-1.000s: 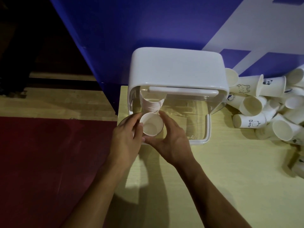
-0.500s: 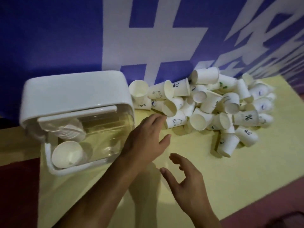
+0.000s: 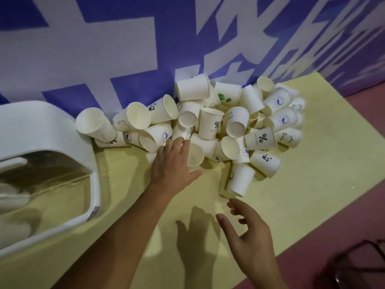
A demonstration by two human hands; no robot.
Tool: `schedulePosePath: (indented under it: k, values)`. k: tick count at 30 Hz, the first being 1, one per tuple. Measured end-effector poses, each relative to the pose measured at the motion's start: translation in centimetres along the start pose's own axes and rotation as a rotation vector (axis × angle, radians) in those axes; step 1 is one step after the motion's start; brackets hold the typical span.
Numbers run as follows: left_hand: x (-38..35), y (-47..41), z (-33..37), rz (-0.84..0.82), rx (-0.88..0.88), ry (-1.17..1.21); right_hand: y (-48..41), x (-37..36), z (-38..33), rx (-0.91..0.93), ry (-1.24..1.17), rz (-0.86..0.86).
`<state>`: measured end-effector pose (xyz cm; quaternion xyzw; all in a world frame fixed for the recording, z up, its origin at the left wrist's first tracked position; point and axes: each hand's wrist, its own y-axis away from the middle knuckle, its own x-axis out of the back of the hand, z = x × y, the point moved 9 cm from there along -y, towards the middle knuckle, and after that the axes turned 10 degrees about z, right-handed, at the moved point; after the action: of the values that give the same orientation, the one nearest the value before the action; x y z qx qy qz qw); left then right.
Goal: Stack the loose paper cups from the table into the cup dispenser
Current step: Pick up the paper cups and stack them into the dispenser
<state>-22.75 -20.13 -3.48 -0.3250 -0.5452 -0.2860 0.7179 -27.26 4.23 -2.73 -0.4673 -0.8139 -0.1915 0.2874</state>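
A heap of several loose white paper cups (image 3: 216, 124) lies against the wall at the back of the table. The white cup dispenser (image 3: 41, 130) with its clear front stands at the left edge of view; stacked cups inside it show only as a blur. My left hand (image 3: 173, 161) reaches into the near edge of the heap, fingers spread, touching a cup lying on its side (image 3: 194, 156) without closing on it. My right hand (image 3: 248, 236) hovers low over the table, fingers loosely spread, holding nothing, just below a cup lying apart from the heap (image 3: 239, 180).
The pale yellow table (image 3: 291, 195) ends at the right and front over a reddish floor (image 3: 358, 222). A blue and white banner wall (image 3: 125, 49) stands right behind the heap. A dark chair frame (image 3: 358, 265) sits at the lower right.
Both hands left the dispenser, where they had set a cup, and the view swung right. My left hand has reached further into the heap; my right hand moved toward the separate cup.
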Motion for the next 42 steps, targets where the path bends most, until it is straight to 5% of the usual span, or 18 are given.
schedulePosePath:
  k: [6,12,24,32,42]
  values:
    - [-0.9,-0.6,0.7,0.153,0.039,0.109,-4.2,2.8,4.2,-0.225,0.041,0.106]
    - [0.9,2.8,-0.2,0.195,0.308,0.64,-10.3,1.6,7.2,-0.484,0.016,0.087]
    - [4.3,12.6,-5.9,0.226,0.67,0.935,-10.2,-1.3,7.4,-0.623,-0.156,0.131]
    - [9.8,21.0,-12.6,0.31,0.772,1.019,-0.5,-2.2,-2.8,-0.382,-0.093,-0.087]
    - [17.8,31.7,-25.2,0.577,0.844,1.041,12.1,-14.9,-18.6,-0.031,-0.127,-0.421]
